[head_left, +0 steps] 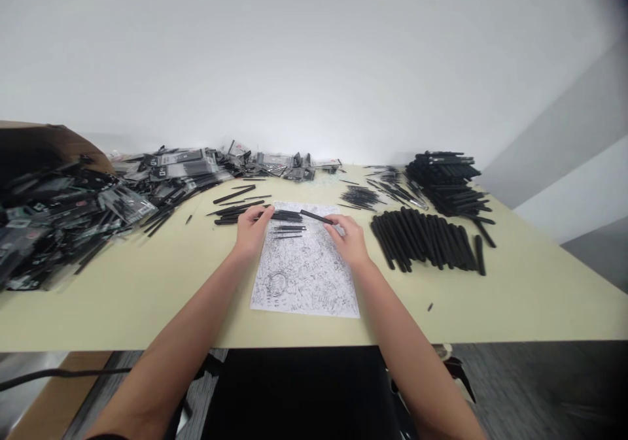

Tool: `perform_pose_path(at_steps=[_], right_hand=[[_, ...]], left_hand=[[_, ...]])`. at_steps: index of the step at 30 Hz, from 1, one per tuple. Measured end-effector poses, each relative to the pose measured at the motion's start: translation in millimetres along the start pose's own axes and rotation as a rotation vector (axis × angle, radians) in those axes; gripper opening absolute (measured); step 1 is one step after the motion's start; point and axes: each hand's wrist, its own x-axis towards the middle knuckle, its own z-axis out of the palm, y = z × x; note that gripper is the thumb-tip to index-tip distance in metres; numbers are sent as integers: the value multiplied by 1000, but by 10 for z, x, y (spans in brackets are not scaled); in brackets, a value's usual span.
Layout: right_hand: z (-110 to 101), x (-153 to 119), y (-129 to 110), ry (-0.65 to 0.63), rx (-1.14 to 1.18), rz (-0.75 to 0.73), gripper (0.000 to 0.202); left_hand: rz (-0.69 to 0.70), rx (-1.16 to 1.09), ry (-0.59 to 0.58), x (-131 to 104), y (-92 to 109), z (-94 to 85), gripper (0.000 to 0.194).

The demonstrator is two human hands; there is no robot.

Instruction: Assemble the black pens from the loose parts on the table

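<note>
My right hand, above the upper right part of a scribbled sheet of paper, grips one end of a black pen. The pen points left, towards my other hand. My left hand is closed at the sheet's upper left edge, thumb and fingertips together beside a small bunch of dark pens. What those fingertips hold, if anything, I cannot make out. Just below the bunch, several thin refills lie across the paper.
Black pens lie in a row on the right, with a stacked pile behind. Thin refills are heaped nearby. Clear packets fill the back left, near a cardboard box. More pens lie left of the paper.
</note>
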Motion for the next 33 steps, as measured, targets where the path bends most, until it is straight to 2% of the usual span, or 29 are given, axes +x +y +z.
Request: perform_pose_path(at_steps=[5,9,14,19,22,29,33], right_hand=[[21,-8,1,-45,52,21,19],[24,-10,12,-29,40,31,19],[11,-10,18,7,17,39,21],[3,-8,17,18,4,61,22],[2,-6,14,16,6,52,22],[-5,-9,0,15,-2,49,22],[-4,-5,2,13,-7,45,23]], left_hand=[[8,4,-54,-19,18,46,27],[-69,-56,-40,-36,52,70,29],[-141,-89,91,35,101,-4,32],[-225,-111,350,239,22,-233,33],[-186,26,430,320,-33,-388,31],[253,583,160,359,-44,-622,21],[262,710,57,375,-79,-661,23]])
